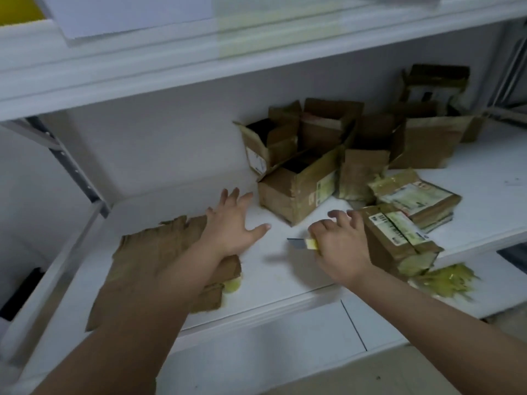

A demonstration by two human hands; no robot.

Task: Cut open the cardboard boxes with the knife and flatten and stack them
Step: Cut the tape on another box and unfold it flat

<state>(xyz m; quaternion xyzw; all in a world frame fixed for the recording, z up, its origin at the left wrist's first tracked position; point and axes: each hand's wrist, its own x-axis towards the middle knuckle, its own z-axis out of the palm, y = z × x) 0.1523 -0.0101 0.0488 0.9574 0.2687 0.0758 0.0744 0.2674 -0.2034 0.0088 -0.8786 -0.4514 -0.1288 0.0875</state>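
Cardboard boxes: several opened boxes [296, 192] stand clustered toward the back right of the white shelf [273, 269], flaps up; the nearest one sits mid-shelf.
Taped boxes: two sealed, labelled boxes lie at the right front edge; the nearer one [399, 240] is just beside the right hand.
Flattened stack: flattened cardboard [159, 252] lies at the left front of the shelf, under the left forearm.
Left hand [231, 226]: open, fingers spread, above the shelf between the stack and the nearest open box.
Right hand [342, 243]: holds the knife [302, 243] under the thumb, other fingers extended; blade points left.
Tape scraps [447, 280]: yellowish, on the lower ledge at right.
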